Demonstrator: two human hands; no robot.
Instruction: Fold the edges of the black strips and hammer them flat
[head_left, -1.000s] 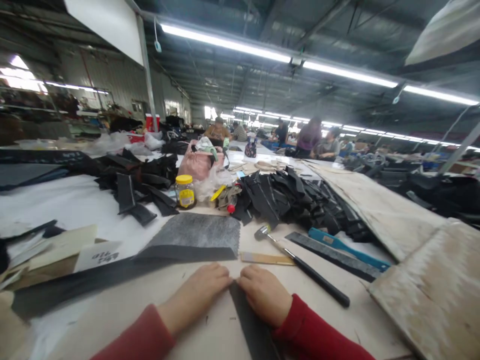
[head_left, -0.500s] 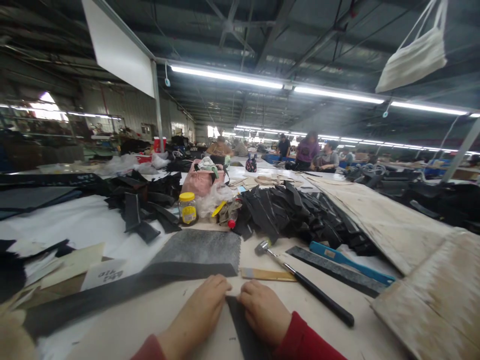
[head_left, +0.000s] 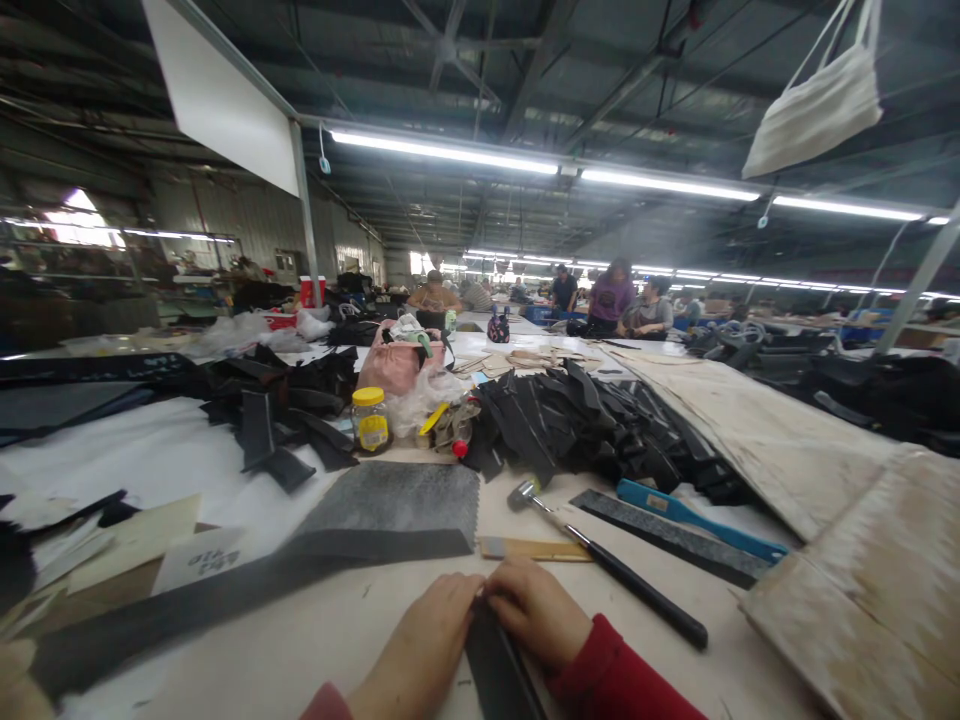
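My left hand (head_left: 420,640) and my right hand (head_left: 536,610) sit close together at the top end of a black strip (head_left: 499,665), their fingers pressed against it. Beyond them lies a grey felt sheet (head_left: 397,505), with a long black band (head_left: 225,600) running down-left from it. Right of my right hand rests a hammer (head_left: 637,585) with a black handle and a metal head. A wooden strip (head_left: 532,549) lies just above my right hand, and a steel ruler (head_left: 667,535) lies beside a blue-handled tool (head_left: 697,518).
A heap of black cut pieces (head_left: 585,425) lies beyond the tools, next to a yellow-lidded jar (head_left: 370,420) and a pink bag (head_left: 394,360). Pale stained boards (head_left: 840,560) cover the right side. Several co-workers sit and stand at far tables.
My left hand has moved right, closer to my right hand. The black strip now looks narrower between them, and the view has tilted slightly.
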